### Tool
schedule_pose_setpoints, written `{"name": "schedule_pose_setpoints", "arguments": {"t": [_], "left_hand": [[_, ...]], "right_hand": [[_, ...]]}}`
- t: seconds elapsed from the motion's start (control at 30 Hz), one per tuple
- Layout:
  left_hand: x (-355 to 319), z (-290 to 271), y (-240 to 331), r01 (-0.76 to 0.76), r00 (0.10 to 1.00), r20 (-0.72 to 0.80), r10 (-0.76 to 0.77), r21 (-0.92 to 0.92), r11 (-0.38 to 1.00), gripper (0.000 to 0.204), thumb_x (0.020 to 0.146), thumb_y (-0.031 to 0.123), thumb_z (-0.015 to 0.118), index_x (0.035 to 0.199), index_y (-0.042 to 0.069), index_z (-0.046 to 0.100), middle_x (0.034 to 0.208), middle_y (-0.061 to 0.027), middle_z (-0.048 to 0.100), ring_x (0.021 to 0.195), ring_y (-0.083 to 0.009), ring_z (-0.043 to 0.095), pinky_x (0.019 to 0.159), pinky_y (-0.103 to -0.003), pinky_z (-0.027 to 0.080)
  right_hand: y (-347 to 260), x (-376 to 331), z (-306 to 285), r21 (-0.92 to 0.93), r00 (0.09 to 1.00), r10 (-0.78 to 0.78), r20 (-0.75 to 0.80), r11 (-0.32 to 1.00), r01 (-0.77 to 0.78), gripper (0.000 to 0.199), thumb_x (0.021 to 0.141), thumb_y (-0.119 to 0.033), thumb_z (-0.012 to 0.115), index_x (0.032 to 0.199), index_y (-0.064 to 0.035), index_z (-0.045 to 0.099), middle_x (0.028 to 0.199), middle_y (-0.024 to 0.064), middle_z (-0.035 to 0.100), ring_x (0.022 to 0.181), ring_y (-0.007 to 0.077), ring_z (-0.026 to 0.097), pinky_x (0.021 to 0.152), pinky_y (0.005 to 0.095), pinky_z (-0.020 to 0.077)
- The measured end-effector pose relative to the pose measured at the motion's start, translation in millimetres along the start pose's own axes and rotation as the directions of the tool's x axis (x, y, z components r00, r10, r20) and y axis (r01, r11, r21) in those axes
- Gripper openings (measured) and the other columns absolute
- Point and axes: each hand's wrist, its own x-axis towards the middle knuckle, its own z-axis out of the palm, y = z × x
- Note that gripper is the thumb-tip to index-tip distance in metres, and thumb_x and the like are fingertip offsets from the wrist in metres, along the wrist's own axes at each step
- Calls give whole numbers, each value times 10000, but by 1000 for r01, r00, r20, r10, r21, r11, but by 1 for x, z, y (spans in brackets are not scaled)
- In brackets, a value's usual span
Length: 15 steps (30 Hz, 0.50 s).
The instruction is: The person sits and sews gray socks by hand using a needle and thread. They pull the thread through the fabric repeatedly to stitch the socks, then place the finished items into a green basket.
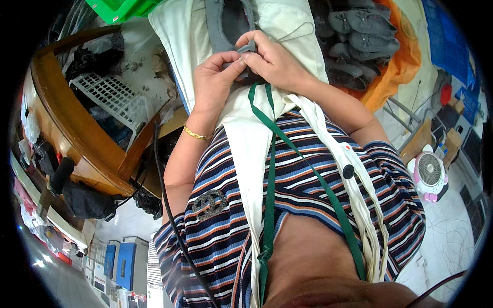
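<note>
Near the top centre of the frame, my left hand (215, 77) and right hand (272, 61) pinch the heel edge of the grey shoe (226, 23) on my cream apron (287, 20); loosening either pinch could let it slide off my lap.

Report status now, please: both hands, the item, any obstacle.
Left hand and right hand both pinching the grey shoe at its heel edge. Shoe lies on cream apron. Nothing blocking the hands.
</note>
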Motion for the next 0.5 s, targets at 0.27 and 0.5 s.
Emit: {"name": "schedule_pose_setpoints", "arguments": {"t": [0.27,0.5], "left_hand": [[-1,1,4,9,1000,4,-9,43,999,153,897,73,706,1025,-2,669,910,-1,660,763,-53,594,675,-199,493],[0,7,18,30,995,98,-33,31,999,113,932,114,668,1018,42,652,906,14,636,723,-47,573,653,-190,484]], "right_hand": [[-4,5,-33,128,985,55,165,989,-77,286,989,-198,562,1247,-75,547,816,-7,595,668,35,554,578,172,434],[11,27,-39,-464,969,-233,77,852,242,211,960,-252,559,986,-58,637,805,154,641,758,367,622,678,401,489]]}}
